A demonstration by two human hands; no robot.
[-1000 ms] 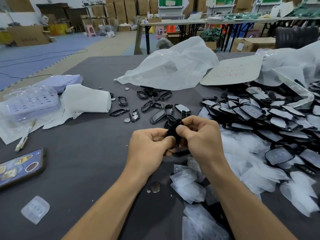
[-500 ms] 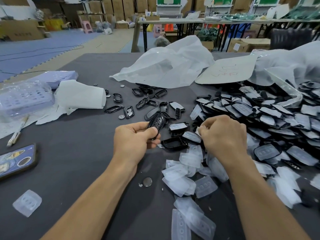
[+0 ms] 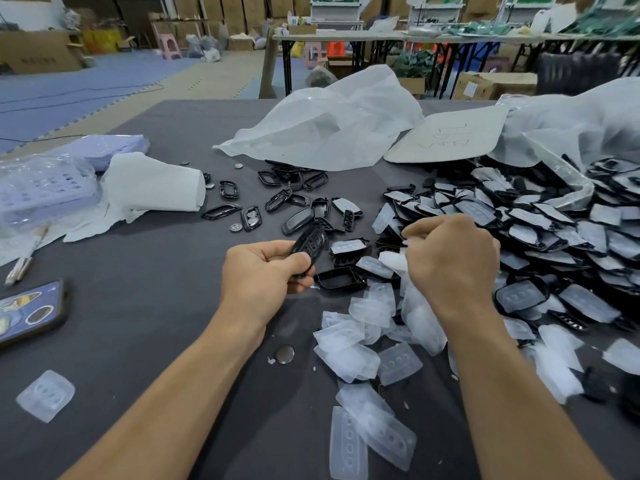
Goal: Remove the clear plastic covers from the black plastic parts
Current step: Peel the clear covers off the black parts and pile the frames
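Observation:
My left hand (image 3: 263, 275) grips a bare black plastic part (image 3: 310, 244) by its near end, tilted up above the dark table (image 3: 138, 306). My right hand (image 3: 453, 261) is closed on a clear plastic cover (image 3: 393, 259), held just over a heap of loose clear covers (image 3: 367, 344). To the right lies a large pile of black parts with covers on them (image 3: 540, 220). Several stripped black parts (image 3: 294, 199) are scattered beyond my left hand.
A phone (image 3: 29, 311) and one loose clear cover (image 3: 45, 394) lie at the left. A coin cell (image 3: 284, 354) sits between my arms. White plastic bags (image 3: 329, 126), a paper-towel roll (image 3: 156, 187) and a purple tray (image 3: 41, 192) lie farther back.
My hands have come apart: the left keeps the black part, the right has pulled the clear cover off to the right, over the heap of covers.

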